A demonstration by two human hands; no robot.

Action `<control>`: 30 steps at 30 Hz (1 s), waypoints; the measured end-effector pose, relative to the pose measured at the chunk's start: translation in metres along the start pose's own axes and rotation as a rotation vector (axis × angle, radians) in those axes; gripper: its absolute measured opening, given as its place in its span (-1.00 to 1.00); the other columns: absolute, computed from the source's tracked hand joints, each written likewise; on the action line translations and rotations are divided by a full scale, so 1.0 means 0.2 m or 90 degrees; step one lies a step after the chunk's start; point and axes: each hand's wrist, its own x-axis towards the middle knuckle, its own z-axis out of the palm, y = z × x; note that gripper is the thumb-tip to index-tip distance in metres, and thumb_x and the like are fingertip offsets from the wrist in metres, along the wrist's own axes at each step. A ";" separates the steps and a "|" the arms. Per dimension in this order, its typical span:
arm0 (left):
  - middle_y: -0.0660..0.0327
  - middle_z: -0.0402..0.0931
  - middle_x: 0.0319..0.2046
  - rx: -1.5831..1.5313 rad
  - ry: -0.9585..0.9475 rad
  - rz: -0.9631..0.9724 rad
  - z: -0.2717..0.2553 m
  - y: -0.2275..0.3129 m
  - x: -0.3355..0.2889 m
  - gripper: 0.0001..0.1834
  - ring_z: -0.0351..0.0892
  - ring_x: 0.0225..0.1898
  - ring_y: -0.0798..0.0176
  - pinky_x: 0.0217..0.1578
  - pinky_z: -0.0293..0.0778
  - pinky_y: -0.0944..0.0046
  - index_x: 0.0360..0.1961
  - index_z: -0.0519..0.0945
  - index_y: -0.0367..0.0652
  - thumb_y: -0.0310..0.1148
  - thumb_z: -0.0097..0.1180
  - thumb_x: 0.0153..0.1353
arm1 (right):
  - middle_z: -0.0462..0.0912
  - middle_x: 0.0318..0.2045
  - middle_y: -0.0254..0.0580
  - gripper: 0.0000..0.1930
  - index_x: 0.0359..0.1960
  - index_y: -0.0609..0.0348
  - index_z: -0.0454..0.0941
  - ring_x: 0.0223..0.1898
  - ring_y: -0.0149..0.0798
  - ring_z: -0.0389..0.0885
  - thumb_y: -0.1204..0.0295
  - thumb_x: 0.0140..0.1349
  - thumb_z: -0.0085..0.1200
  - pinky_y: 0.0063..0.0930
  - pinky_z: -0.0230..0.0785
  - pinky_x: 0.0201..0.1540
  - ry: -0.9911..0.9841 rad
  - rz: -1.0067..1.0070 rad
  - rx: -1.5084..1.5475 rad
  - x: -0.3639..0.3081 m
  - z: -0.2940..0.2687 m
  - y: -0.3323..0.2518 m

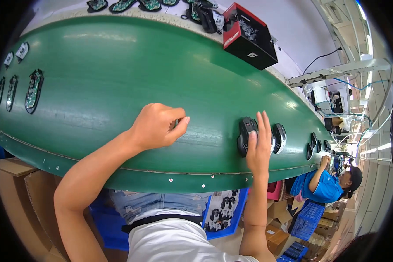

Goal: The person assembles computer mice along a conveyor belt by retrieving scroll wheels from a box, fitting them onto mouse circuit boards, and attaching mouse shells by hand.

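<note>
My left hand hovers over the green conveyor belt, fingers curled in and thumb close to the index finger; its palm is hidden, so I cannot see what it holds, if anything. My right hand is open, fingers stretched out, beside a black computer mouse and partly in front of it. Whether the hand touches it I cannot tell. On the hand's other side lies a second black mouse with a light side, partly covered by the hand.
Circuit-board mouse halves lie at the belt's left end. A black-and-red box with small parts stands on the far edge. More mice lie farther right, near a co-worker in blue. Below are a blue bin and cardboard boxes.
</note>
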 end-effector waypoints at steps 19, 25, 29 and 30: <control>0.15 0.41 -0.79 -0.036 0.015 0.041 0.07 0.02 0.02 -0.73 0.43 -0.75 0.06 -0.68 0.32 0.09 -0.65 0.49 -0.16 -0.37 0.15 0.18 | 0.47 0.26 0.14 -0.53 0.21 0.45 0.45 0.34 0.00 0.37 0.31 0.54 -0.34 -0.26 0.08 0.41 -0.078 0.039 0.200 0.08 0.02 0.20; 0.17 0.42 -0.79 -0.014 0.053 0.053 0.01 -0.03 -0.05 -0.74 0.45 -0.75 0.13 -0.69 0.32 0.16 -0.64 0.50 -0.16 -0.39 0.15 0.20 | 0.57 0.16 0.09 -0.53 0.18 0.42 0.49 0.26 -0.05 0.46 0.29 0.53 -0.33 -0.31 0.13 0.37 0.014 0.053 0.173 0.15 0.13 0.11; 0.06 0.49 -0.74 -0.012 0.061 0.046 0.03 -0.01 0.03 -0.72 0.52 -0.67 -0.07 -0.59 0.45 -0.01 -0.65 0.54 -0.17 -0.31 0.15 0.17 | 0.60 0.13 0.05 -0.57 0.19 0.38 0.49 0.21 -0.10 0.52 0.34 0.51 -0.28 -0.31 0.21 0.32 0.052 0.052 0.221 0.10 0.09 0.16; 0.06 0.49 -0.74 0.012 0.057 0.043 0.04 0.00 0.06 -0.72 0.52 -0.67 -0.07 -0.59 0.45 -0.01 -0.65 0.54 -0.17 -0.31 0.15 0.17 | 0.60 0.13 0.07 -0.60 0.20 0.38 0.48 0.21 -0.09 0.53 0.38 0.49 -0.24 -0.30 0.26 0.30 0.021 0.054 0.174 0.11 0.05 0.16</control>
